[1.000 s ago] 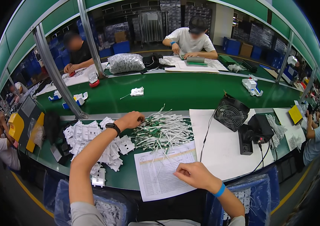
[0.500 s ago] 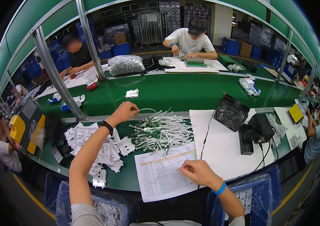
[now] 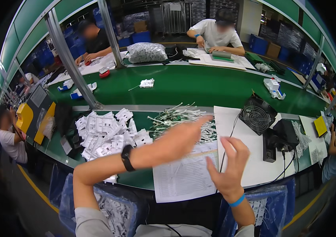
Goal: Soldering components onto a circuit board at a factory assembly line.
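My left hand (image 3: 177,138) is blurred by motion over the printed sheet and the near side of the cable pile. One finger points right; whether the hand holds anything cannot be made out. My right hand (image 3: 231,168) is open beside it, thumb and fingers apart with nothing visible between them, above the right edge of the printed sheet (image 3: 179,181). Behind my left hand lies a heap of thin white cables with small green parts (image 3: 177,112), partly covered by it. White plastic housings (image 3: 102,130) are piled left of the cables.
A black fan (image 3: 258,114) and a black box (image 3: 280,132) with cords stand on white board at right. One white housing (image 3: 147,83) lies on the green conveyor (image 3: 207,87). Lined bins (image 3: 124,205) sit below the near edge. A metal post (image 3: 69,59) rises at left; co-workers sit opposite.
My left hand has swung right and nearer, from the far left of the cable heap. My right hand has risen and opened from a closed pinch. The whole view has shifted.
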{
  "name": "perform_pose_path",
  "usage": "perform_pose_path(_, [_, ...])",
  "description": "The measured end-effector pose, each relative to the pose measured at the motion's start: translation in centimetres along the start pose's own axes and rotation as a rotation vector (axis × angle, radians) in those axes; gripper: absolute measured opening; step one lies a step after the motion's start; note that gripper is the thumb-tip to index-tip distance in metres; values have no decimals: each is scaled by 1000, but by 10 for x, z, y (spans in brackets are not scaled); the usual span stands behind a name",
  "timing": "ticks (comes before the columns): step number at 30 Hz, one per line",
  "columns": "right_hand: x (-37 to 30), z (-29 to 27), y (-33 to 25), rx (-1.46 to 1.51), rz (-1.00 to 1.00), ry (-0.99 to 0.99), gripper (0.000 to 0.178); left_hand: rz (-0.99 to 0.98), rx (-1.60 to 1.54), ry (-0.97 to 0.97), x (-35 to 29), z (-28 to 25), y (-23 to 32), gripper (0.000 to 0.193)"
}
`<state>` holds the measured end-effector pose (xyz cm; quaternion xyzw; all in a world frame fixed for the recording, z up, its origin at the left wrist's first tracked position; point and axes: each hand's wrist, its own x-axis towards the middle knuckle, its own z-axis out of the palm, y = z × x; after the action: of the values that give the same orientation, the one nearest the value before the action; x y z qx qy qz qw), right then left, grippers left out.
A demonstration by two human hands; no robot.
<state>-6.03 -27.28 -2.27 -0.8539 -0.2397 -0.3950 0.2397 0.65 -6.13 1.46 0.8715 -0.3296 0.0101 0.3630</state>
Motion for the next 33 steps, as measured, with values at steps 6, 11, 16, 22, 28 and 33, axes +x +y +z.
perform_pose_path(6, [-9,23,-15,251,140,-362,43,-157,-468,8,-37,45,9,57])
perform_pose_path(11, [-29,31,-5,333,137,-342,18,-45,279,136,-83,28,8,72])
perform_pose_path(16, [-35,31,21,389,250,-307,10,-461,815,410,-146,-38,-17,48])
perform_pose_path(22, [-30,38,20,558,299,-292,5,-940,820,360,-188,-39,-62,68])
perform_pose_path(28, [-33,41,7,658,260,-259,2,-843,762,552,-185,-24,-77,67])
perform_pose_path(33, [-42,37,20,665,323,-264,3,-850,626,601,-165,-26,-58,63])
